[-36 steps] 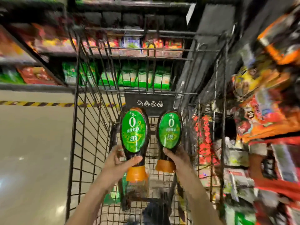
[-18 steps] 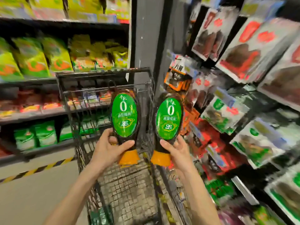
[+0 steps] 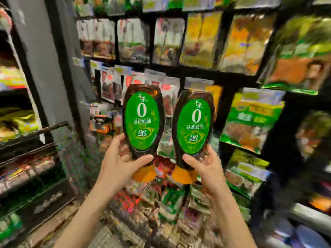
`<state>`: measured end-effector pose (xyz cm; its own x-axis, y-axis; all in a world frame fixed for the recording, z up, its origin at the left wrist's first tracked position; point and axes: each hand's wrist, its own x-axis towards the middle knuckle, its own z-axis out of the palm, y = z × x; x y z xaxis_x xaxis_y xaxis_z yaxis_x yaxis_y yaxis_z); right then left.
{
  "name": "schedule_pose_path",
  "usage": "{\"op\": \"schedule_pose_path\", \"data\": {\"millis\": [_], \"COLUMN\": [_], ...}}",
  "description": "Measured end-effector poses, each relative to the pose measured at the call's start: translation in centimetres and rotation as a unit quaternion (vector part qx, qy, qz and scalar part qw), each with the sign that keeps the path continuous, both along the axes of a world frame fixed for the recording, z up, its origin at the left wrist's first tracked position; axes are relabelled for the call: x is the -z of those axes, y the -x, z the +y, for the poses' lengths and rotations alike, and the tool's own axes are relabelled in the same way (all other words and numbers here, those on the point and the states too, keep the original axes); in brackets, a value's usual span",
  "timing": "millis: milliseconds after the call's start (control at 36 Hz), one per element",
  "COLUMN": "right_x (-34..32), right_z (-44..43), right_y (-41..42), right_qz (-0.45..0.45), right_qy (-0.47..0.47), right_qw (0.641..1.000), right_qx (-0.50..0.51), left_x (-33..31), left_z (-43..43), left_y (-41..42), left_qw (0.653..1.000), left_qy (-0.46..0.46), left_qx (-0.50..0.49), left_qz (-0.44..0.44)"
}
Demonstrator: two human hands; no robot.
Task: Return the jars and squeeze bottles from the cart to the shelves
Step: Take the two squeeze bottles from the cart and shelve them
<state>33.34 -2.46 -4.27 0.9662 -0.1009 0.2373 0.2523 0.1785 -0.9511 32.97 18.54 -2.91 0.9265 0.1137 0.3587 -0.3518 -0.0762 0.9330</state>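
View swung from cart to shelves (image 3: 206, 68) of packets; cart rim (image 3: 35, 129) now at far left; left hand (image 3: 118, 163) closed round left squeeze bottle (image 3: 142, 120), right hand (image 3: 206, 167) round right squeeze bottle (image 3: 194, 127), both cap-down, lifted clear of cart; shelving looks next; no matching slot visible

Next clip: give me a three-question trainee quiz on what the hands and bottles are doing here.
1. True or false: each hand holds one squeeze bottle.
2. Which way do the orange caps point? A) up B) down C) sideways
3. Fill in: the bottle labels are ____ ovals.

Key:
1. True. The left hand grips the left bottle; the right hand grips the right bottle.
2. B. Both the left cap and the right cap sit below the hands.
3. Green.
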Motion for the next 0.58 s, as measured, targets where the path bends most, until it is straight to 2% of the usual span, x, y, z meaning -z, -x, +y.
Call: {"op": "schedule_pose_path", "data": {"millis": [194,306,583], "right_x": [-3.0,-3.6,-4.3], "right_z": [-13.6,-22.0,-36.4], "right_y": [9.9,17.1,36.0], "right_qz": [-0.073,-0.078,-0.097], "right_qy": [0.0,0.042,0.076], "right_qw": [0.987,0.966,0.884], "right_qx": [0.143,0.245,0.45], "left_x": [-2.5,-2.9,-3.5], "left_z": [-14.8,-24.5,-44.7], "left_y": [2.8,6.5,19.2], "left_qw": [0.988,0.973,0.896], "left_qy": [0.016,0.037,0.067], "left_qx": [0.142,0.216,0.437], "left_qz": [-0.065,-0.071,-0.049]}}
